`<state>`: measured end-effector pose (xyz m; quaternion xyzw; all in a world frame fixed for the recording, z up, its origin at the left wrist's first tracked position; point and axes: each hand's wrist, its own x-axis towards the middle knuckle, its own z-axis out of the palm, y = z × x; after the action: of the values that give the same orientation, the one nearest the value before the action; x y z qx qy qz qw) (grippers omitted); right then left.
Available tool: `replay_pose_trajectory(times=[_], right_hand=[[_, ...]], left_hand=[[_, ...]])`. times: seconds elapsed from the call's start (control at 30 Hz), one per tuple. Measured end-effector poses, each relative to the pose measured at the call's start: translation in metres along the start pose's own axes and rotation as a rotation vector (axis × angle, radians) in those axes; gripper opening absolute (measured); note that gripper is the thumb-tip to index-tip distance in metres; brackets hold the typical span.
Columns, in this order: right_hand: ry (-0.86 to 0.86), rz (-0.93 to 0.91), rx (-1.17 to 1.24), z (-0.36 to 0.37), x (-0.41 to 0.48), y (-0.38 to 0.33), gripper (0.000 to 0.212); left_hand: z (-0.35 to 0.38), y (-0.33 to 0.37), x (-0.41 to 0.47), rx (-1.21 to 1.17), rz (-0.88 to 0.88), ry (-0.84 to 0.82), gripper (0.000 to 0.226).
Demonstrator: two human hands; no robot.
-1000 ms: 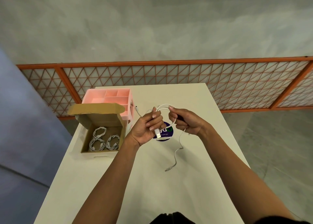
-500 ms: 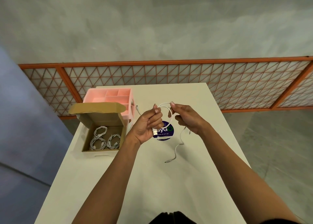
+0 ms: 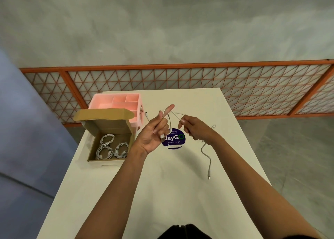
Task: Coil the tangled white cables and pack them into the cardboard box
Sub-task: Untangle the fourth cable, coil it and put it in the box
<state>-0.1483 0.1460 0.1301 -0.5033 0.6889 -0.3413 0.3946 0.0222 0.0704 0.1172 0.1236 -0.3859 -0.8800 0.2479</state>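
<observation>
Left hand [image 3: 153,135] grips the cable [image 3: 209,166]; right hand [image 3: 197,130] pinches it, tail dangling. Coils [image 3: 106,141] lie in the box [image 3: 106,160], left.

So the room is pretty bare. A long cream-white tabletop [image 3: 162,193] runs straight away from the camera, with a round purple sticker [image 3: 178,143] stuck on it near the middle. Right behind the tabletop's far edge there's an orange metal frame [image 3: 253,66] filled with triangle-pattern lattice over pale panels, running the full width. Past that it's all mottled grey concrete [image 3: 162,31]; can't tell if that bit is wall or floor. Right of the tabletop is grey concrete floor [image 3: 298,157]. Left of it is a flat blue-grey surface [image 3: 27,148]. Light is soft and even, and the shadows on the tabletop are faint.
</observation>
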Motion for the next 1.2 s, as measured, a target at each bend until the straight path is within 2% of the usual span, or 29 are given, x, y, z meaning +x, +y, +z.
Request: replay_pose_trajectory(times=[0.1, 0.27, 0.43, 0.5, 0.57, 0.73, 0.9, 1.07, 1.2], right_hand=[[-0.151, 0.051, -0.176, 0.005, -0.002, -0.003, 0.031], [-0.327, 0.085, -0.297, 0.012, -0.006, -0.016, 0.029], [-0.423, 0.078, -0.346, 0.011, -0.010, -0.029, 0.031], [-0.450, 0.077, -0.384, 0.009, -0.010, -0.034, 0.033], [-0.454, 0.074, -0.424, 0.007, -0.010, -0.039, 0.035], [-0.463, 0.086, -0.457, -0.004, -0.013, -0.051, 0.042], [-0.403, 0.066, -0.545, -0.019, -0.016, -0.069, 0.040], [-0.303, -0.007, -0.690, -0.030, -0.017, -0.076, 0.028], [-0.198, -0.111, -0.594, -0.033, -0.014, -0.072, 0.024]], left_hand=[[0.002, -0.001, 0.000, 0.085, 0.068, 0.076, 0.046], [0.000, -0.001, 0.003, 0.155, 0.109, 0.175, 0.055], [-0.003, -0.002, 0.010, 0.156, 0.142, 0.220, 0.061], [-0.003, -0.002, 0.012, 0.137, 0.144, 0.215, 0.055], [-0.002, -0.003, 0.015, 0.188, 0.123, 0.235, 0.044], [0.006, -0.003, 0.016, 0.323, 0.097, 0.279, 0.033], [0.002, -0.008, 0.016, 0.525, 0.009, 0.295, 0.038], [0.002, -0.012, 0.014, 0.691, -0.122, 0.185, 0.038], [0.012, -0.007, 0.008, 0.763, -0.194, 0.109, 0.032]])
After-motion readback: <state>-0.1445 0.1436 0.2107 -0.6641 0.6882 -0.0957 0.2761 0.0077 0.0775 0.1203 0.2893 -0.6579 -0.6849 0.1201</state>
